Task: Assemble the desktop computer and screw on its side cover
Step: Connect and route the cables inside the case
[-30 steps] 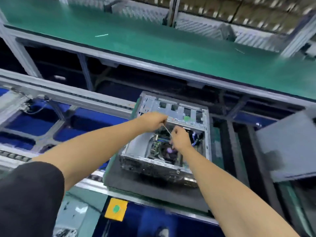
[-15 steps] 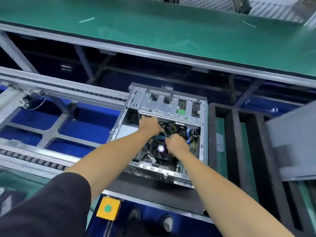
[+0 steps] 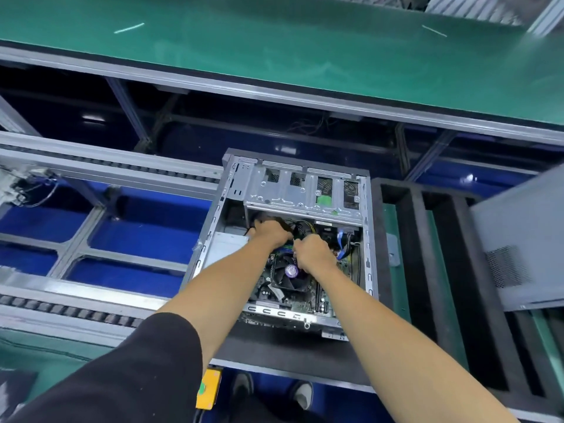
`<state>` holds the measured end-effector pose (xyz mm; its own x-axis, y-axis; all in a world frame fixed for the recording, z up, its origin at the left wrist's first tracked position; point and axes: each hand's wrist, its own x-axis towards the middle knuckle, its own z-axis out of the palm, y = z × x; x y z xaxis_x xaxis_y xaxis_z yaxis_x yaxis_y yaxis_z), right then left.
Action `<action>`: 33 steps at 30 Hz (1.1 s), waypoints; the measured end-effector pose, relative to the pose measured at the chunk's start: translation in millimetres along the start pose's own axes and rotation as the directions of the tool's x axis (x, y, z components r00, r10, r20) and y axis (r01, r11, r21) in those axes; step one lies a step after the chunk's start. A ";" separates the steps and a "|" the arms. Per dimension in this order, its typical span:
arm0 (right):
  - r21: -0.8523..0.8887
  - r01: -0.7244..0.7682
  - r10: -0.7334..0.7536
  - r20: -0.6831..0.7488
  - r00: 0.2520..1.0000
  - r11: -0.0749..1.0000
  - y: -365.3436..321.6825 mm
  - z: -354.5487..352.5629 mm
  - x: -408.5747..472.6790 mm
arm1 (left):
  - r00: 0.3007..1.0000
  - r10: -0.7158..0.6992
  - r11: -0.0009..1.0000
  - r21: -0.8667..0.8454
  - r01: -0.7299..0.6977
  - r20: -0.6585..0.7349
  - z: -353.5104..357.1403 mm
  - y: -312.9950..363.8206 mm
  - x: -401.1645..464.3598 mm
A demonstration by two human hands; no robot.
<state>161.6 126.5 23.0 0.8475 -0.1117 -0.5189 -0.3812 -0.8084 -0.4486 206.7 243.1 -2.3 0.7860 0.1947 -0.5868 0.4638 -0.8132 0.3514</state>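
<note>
The open grey computer case (image 3: 210, 227) lies on its side on a black foam pallet (image 3: 274, 352), its inside facing up. A black CPU fan (image 3: 287, 274) with a purple hub sits on the motherboard. Both hands reach inside, just under the drive cage (image 3: 293, 190). My left hand (image 3: 270, 233) grips a bundle of black cables (image 3: 300, 228) near the case's left middle. My right hand (image 3: 312, 251) is curled on the same bundle right beside it, above the fan. The fingertips are hidden. The grey side cover (image 3: 525, 245) leans at the right.
A green conveyor belt (image 3: 274, 47) runs across the back. Metal roller rails (image 3: 91, 166) and blue floor lie to the left. Black foam slots (image 3: 427, 270) sit between the case and the cover. A yellow button box (image 3: 209, 389) hangs at the front edge.
Both hands have gone from above the case down into it, to the cable bundle under the drive cage. The thin tie seen between them earlier no longer shows. The camera tilted down.
</note>
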 end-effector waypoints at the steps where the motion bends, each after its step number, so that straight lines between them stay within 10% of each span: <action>1: 0.008 -0.004 0.004 0.001 1.000 1.000 -0.6 -0.3 0.7 | 1.000 -0.018 1.000 -0.011 0.018 -0.014 1.2 0.4 0.1; 11: -0.056 -0.020 0.018 -0.030 0.999 0.998 -5.2 -0.3 8.8 | 0.993 -0.094 0.924 -0.378 0.061 -0.071 7.7 -0.8 -1.1; 22: -0.198 0.045 -0.061 -0.078 0.995 0.979 -12.6 -2.0 10.5 | 0.999 -0.047 0.986 -0.157 0.050 0.023 -10.0 10.1 5.7; 33: -0.185 0.099 -0.113 -0.065 0.992 0.978 -14.0 1.8 15.5 | 0.990 0.014 0.793 -0.605 0.074 0.139 -6.0 11.5 19.9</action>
<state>179.4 137.2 20.0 0.9072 -0.0569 -0.4168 -0.2205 -0.9082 -0.3559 230.1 240.9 -5.6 0.7280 0.1057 -0.6774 0.6730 -0.2982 0.6768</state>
